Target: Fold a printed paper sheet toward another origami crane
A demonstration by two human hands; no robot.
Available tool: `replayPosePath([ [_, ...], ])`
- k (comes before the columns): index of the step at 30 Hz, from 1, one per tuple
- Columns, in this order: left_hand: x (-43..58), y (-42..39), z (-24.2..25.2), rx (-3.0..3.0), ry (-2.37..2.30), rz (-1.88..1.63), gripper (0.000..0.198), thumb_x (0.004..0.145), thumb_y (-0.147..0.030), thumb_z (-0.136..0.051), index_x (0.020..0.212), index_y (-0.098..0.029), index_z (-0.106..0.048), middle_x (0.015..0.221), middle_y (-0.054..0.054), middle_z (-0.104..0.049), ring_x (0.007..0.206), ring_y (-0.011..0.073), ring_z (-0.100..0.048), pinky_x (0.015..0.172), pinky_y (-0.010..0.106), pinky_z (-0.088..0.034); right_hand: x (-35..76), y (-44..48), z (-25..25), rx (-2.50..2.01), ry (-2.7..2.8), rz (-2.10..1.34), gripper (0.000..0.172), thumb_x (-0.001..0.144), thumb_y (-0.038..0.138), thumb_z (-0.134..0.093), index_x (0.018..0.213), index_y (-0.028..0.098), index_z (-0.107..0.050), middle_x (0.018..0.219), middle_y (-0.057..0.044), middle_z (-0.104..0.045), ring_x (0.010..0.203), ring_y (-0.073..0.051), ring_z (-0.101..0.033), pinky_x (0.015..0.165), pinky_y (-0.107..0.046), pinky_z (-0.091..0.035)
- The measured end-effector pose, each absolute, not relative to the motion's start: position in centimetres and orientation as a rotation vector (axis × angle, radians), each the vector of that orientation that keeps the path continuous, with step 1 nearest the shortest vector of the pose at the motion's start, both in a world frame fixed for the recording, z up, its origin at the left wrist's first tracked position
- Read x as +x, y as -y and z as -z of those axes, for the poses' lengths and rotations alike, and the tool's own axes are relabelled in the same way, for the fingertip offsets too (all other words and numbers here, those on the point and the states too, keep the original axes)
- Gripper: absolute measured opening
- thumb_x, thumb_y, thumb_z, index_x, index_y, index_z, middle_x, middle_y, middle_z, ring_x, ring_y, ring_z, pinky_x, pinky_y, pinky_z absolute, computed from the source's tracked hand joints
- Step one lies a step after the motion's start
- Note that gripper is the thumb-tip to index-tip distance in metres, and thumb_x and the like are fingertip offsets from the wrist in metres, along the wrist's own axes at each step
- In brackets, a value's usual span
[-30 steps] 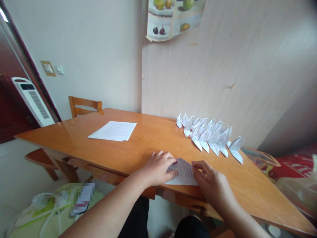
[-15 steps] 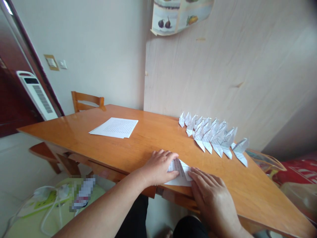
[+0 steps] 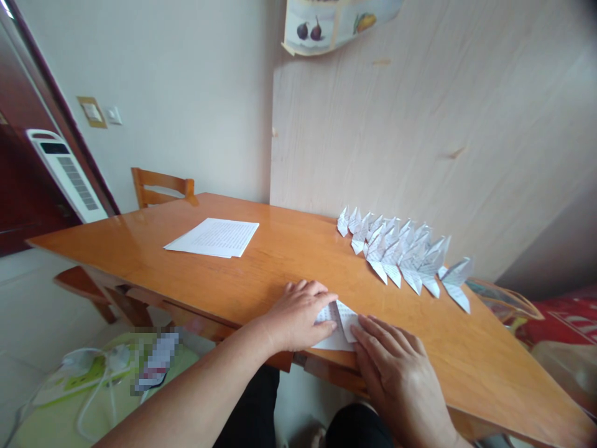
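A partly folded sheet of printed paper (image 3: 333, 340) lies at the front edge of the wooden table, with a narrow folded flap (image 3: 347, 320) angled across its right part. My left hand (image 3: 303, 317) rests flat on the sheet's left side, thumb and fingers apart, covering much of it. From the right, my right hand (image 3: 396, 358) has its fingers together on the flap's outer edge; its thumb is mostly hidden. Farther back on the right stand several pointed folded paper pieces (image 3: 396, 249) in rows. One similar folded piece (image 3: 458, 280) stands a little apart at their right end.
A stack of printed sheets (image 3: 212, 238) lies on the table's (image 3: 280, 249) left part. A chair (image 3: 163, 186) stands behind it. Down at the left, a power strip with cables (image 3: 84, 379) rests on a pale green surface. Red packaging (image 3: 569, 320) is beyond the right edge.
The right hand has shifted slightly left along the flap. The left hand stays nearly in place on the sheet. The whole view has tilted a little downward.
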State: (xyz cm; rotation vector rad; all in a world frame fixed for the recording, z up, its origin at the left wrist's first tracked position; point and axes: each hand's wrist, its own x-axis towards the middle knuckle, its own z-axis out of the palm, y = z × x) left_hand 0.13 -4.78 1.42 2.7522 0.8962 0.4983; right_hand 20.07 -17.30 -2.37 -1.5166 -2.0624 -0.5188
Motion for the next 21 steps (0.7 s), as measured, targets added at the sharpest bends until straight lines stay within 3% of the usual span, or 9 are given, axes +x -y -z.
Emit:
replayPosePath([
  [21, 0.20, 4.49, -1.39, 2.743, -0.889, -0.469, 0.046, 0.089, -0.045, -0.059, 0.133, -0.032, -0.057, 0.133, 0.005, -0.057, 0.123, 0.0296, -0.049, 0.103, 0.046, -0.039, 20.02, 17.18, 1.65, -1.537, 2.127, 0.433, 0.029, 0.098, 0.020, -0.051, 0.120, 0.025, -0.069, 0.131, -0.003, -0.066, 0.127, -0.030, -0.053, 0.098, -0.049, -0.043],
])
